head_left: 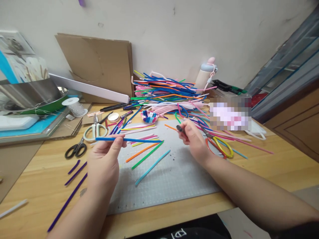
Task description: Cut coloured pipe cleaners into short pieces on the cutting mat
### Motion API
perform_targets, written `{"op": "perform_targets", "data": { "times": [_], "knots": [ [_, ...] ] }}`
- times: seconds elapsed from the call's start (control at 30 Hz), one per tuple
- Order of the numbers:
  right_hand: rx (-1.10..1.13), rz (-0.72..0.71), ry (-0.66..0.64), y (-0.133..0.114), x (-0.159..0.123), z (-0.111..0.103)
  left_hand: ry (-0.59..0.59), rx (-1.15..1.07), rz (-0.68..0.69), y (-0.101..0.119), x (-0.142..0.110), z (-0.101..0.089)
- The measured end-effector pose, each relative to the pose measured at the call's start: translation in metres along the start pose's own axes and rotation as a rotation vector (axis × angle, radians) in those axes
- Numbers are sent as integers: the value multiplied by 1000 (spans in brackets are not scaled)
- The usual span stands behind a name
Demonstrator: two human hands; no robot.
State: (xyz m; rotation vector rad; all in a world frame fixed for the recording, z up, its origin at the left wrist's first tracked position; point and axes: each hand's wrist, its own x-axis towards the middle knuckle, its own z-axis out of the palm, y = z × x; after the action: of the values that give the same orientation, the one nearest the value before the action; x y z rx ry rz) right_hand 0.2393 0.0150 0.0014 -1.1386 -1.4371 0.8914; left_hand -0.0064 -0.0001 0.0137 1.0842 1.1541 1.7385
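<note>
My left hand (106, 159) pinches a blue pipe cleaner (129, 140) near its left end and holds it level above the grey cutting mat (171, 179). My right hand (193, 137) is closed on a small dark object (179, 128) with an orange pipe cleaner (170, 127) sticking out to the left of it. Loose orange, green and light blue pipe cleaners (147, 156) lie on the mat between my hands.
A big heap of coloured pipe cleaners (164, 91) lies at the back. Yellow-handled scissors (220, 144) rest right of my right hand; white scissors (94, 129) and black scissors (76, 149) lie left. Purple pieces (74, 172), a bottle (206, 74) and cardboard (99, 63) surround them.
</note>
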Motion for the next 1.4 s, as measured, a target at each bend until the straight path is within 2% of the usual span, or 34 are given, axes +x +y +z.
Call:
{"op": "perform_targets", "data": {
  "times": [0.1,0.17,0.23,0.33,0.43,0.63,0.77,0.83,0.9,0.97,1.03,1.13,1.27,1.4],
  "knots": [
    [121,73,149,5,10,-4,-96,59,-61,2,-6,4],
    [139,91,215,9,16,-7,-217,197,-101,3,-12,7],
    [136,91,247,12,21,-9,-353,380,-68,2,-19,11],
    [114,90,251,17,25,-12,-518,580,85,-5,-29,16],
    [97,81,244,19,24,-11,-626,715,198,-13,-36,18],
    [139,119,245,21,27,-11,-783,1080,246,-14,-47,21],
    [-44,72,227,28,35,-15,-881,1229,288,-8,-49,21],
    [-218,24,154,32,38,-17,-904,1251,287,-6,-48,21],
    [-382,-4,28,35,40,-20,-912,1249,287,-6,-47,20],
    [-505,-6,-110,39,40,-21,-913,1234,276,-8,-46,20],
    [-584,4,-180,44,38,-20,-910,1214,248,-10,-46,19],
    [-639,5,-215,54,36,-15,-886,1181,199,-13,-44,17],
    [-699,-78,-250,61,36,-10,-827,1166,159,-12,-34,13],
    [-829,-118,-180,56,38,-11,-746,1211,111,-6,-17,5]
  ]
}}
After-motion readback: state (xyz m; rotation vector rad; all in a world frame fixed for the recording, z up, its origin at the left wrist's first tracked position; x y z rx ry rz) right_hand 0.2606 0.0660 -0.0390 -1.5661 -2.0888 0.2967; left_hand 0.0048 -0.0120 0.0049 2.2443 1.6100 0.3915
